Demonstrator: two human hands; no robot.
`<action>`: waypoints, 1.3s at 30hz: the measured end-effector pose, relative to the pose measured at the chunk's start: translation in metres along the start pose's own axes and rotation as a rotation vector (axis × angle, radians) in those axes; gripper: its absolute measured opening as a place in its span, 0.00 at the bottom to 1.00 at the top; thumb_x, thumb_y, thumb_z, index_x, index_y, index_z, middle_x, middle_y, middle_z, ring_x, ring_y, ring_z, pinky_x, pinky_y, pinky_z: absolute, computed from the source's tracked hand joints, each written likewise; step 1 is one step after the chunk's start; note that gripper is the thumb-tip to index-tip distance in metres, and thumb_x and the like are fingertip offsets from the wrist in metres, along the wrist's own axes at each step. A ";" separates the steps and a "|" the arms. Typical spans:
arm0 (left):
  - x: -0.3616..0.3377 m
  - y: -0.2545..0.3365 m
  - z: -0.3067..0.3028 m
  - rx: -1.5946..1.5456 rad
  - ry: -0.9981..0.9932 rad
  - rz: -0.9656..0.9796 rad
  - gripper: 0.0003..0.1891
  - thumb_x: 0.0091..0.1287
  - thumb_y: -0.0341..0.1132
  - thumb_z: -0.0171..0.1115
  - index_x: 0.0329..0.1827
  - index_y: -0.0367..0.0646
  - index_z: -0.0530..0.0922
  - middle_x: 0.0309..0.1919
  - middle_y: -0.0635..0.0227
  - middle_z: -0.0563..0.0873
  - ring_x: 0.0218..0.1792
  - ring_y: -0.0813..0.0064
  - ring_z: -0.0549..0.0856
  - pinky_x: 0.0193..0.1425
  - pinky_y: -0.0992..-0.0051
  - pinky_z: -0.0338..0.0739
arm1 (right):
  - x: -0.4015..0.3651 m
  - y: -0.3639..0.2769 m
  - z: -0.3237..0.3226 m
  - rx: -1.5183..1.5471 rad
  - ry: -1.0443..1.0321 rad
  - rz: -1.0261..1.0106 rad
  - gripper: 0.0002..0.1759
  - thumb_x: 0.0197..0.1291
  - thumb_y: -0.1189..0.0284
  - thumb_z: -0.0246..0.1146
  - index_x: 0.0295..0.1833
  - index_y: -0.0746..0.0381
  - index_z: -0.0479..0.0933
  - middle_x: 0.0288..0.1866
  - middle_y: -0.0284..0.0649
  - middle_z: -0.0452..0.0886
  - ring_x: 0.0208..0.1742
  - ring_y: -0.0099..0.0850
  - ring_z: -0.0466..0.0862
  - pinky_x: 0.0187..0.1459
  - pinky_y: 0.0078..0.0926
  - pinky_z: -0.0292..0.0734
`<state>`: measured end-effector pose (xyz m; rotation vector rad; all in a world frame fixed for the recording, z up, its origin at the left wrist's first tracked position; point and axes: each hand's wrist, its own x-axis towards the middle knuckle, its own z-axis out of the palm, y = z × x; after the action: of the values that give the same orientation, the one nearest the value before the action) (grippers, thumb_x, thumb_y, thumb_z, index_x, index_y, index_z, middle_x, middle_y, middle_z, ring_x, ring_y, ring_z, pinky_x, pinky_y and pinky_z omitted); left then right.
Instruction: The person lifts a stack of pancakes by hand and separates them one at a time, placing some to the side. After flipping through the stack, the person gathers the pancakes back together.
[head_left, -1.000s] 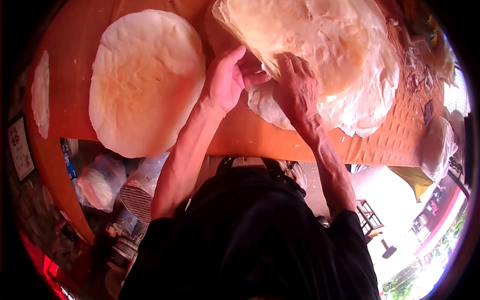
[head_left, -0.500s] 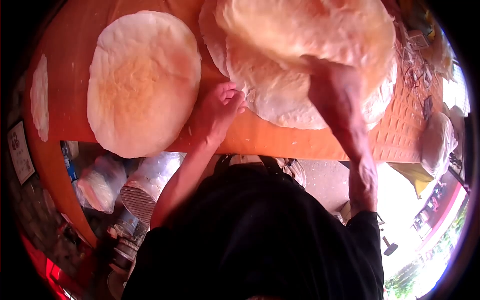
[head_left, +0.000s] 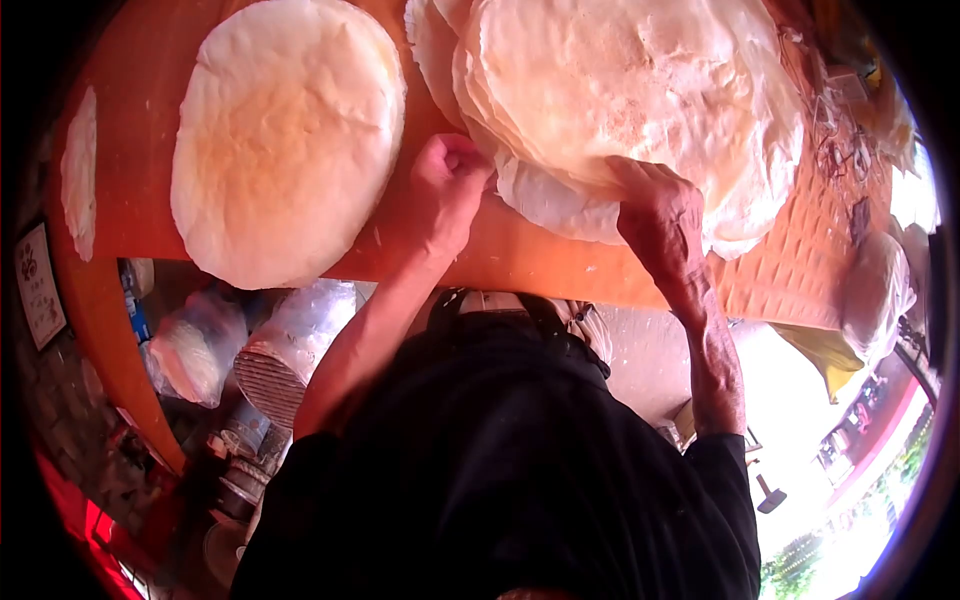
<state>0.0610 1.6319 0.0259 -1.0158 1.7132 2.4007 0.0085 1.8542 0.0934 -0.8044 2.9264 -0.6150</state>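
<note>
Several thin, round flatbreads (head_left: 620,85) lie stacked on the orange table (head_left: 560,262) at the upper right. My right hand (head_left: 655,205) pinches the near edge of an upper sheet between thumb and fingers. At the stack's left side, my left hand (head_left: 452,180) is curled with its fingertips together by the lower sheets' edge; whether it grips any of them is hidden. A single large oval flatbread (head_left: 285,145) lies flat to the left of my left hand.
A narrow strip of flatbread (head_left: 79,175) lies at the table's far left. Under the table are plastic-wrapped bundles (head_left: 195,350) and a ridged round object (head_left: 272,385). A white plastic bag (head_left: 876,295) sits at the right edge, near wires and small items.
My right hand has drawn back toward the near edge of the stack and now pinches a sheet there. The fingers of my left hand have curled closed. The upper sheets lie differently.
</note>
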 end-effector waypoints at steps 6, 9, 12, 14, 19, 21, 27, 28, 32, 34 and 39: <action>-0.002 0.003 -0.007 -0.399 -0.135 -0.179 0.11 0.66 0.29 0.59 0.50 0.38 0.74 0.44 0.62 0.83 0.41 0.70 0.84 0.46 0.71 0.82 | -0.010 0.004 0.003 0.024 0.028 -0.008 0.21 0.43 0.84 0.58 0.46 0.60 0.80 0.42 0.42 0.86 0.44 0.43 0.84 0.44 0.37 0.82; -0.008 -0.001 -0.003 -0.446 -0.245 -0.323 0.15 0.70 0.36 0.54 0.56 0.38 0.74 0.47 0.62 0.83 0.44 0.69 0.84 0.50 0.69 0.82 | -0.013 0.002 0.004 0.018 0.053 -0.035 0.21 0.43 0.84 0.58 0.47 0.60 0.80 0.44 0.43 0.85 0.44 0.43 0.84 0.44 0.38 0.81; -0.015 0.006 0.007 -0.459 -0.342 -0.359 0.19 0.73 0.40 0.49 0.59 0.38 0.73 0.50 0.61 0.83 0.48 0.67 0.84 0.53 0.66 0.82 | -0.020 0.004 0.020 0.016 0.057 -0.079 0.22 0.42 0.82 0.60 0.48 0.61 0.79 0.47 0.44 0.84 0.45 0.45 0.83 0.44 0.39 0.81; -0.015 0.008 0.008 -0.501 -0.424 -0.333 0.20 0.73 0.42 0.47 0.59 0.37 0.73 0.52 0.58 0.83 0.51 0.64 0.83 0.56 0.63 0.81 | -0.019 0.000 0.009 0.068 -0.012 -0.070 0.22 0.47 0.79 0.63 0.52 0.60 0.79 0.47 0.46 0.84 0.47 0.46 0.83 0.47 0.39 0.81; -0.014 0.027 0.026 -0.557 -0.516 -0.265 0.22 0.73 0.43 0.46 0.61 0.34 0.72 0.54 0.53 0.82 0.54 0.58 0.83 0.59 0.59 0.80 | -0.011 -0.020 -0.019 0.190 -0.139 0.008 0.37 0.48 0.58 0.73 0.63 0.59 0.72 0.40 0.50 0.81 0.42 0.49 0.81 0.43 0.41 0.79; -0.016 0.027 0.030 -0.574 -0.537 -0.254 0.23 0.73 0.43 0.46 0.61 0.33 0.71 0.54 0.52 0.82 0.54 0.56 0.82 0.59 0.57 0.80 | -0.002 -0.022 -0.005 0.099 -0.039 0.056 0.30 0.51 0.58 0.71 0.57 0.58 0.73 0.34 0.47 0.80 0.39 0.49 0.81 0.38 0.43 0.77; -0.004 0.024 0.024 -0.587 -0.576 -0.232 0.23 0.74 0.44 0.46 0.62 0.34 0.71 0.54 0.50 0.81 0.54 0.53 0.82 0.61 0.57 0.79 | 0.015 -0.013 -0.003 -0.084 -0.016 0.043 0.11 0.56 0.68 0.66 0.45 0.55 0.82 0.27 0.44 0.82 0.29 0.44 0.84 0.32 0.38 0.79; 0.000 0.022 0.021 -0.561 -0.609 -0.221 0.23 0.74 0.44 0.46 0.62 0.35 0.71 0.55 0.50 0.81 0.54 0.53 0.82 0.61 0.57 0.79 | 0.027 0.003 -0.018 -0.203 0.017 -0.014 0.05 0.56 0.69 0.64 0.39 0.55 0.81 0.23 0.42 0.80 0.25 0.41 0.82 0.27 0.37 0.75; 0.000 0.013 0.023 -0.377 -0.508 -0.241 0.21 0.73 0.44 0.49 0.60 0.36 0.70 0.48 0.52 0.82 0.52 0.52 0.83 0.58 0.57 0.78 | 0.052 -0.010 -0.127 -0.297 0.164 0.092 0.06 0.58 0.72 0.61 0.39 0.53 0.84 0.24 0.39 0.82 0.21 0.33 0.81 0.22 0.31 0.73; -0.004 0.010 0.026 -0.279 -0.489 -0.269 0.23 0.74 0.46 0.48 0.62 0.36 0.68 0.49 0.52 0.81 0.53 0.52 0.82 0.59 0.56 0.77 | 0.037 -0.027 -0.144 -0.387 0.324 -0.023 0.09 0.58 0.74 0.61 0.42 0.53 0.85 0.26 0.37 0.84 0.21 0.31 0.82 0.24 0.29 0.75; -0.011 0.010 0.032 -0.357 -0.603 -0.184 0.24 0.74 0.46 0.48 0.64 0.37 0.68 0.55 0.52 0.79 0.58 0.57 0.80 0.63 0.60 0.75 | 0.020 -0.045 -0.061 -0.221 0.017 -0.102 0.06 0.54 0.78 0.61 0.38 0.59 0.76 0.25 0.41 0.80 0.26 0.37 0.83 0.26 0.36 0.77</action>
<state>0.0501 1.6591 0.0462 -0.3627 0.9767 2.5666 0.0042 1.8309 0.1685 -0.9785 3.0216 -0.3072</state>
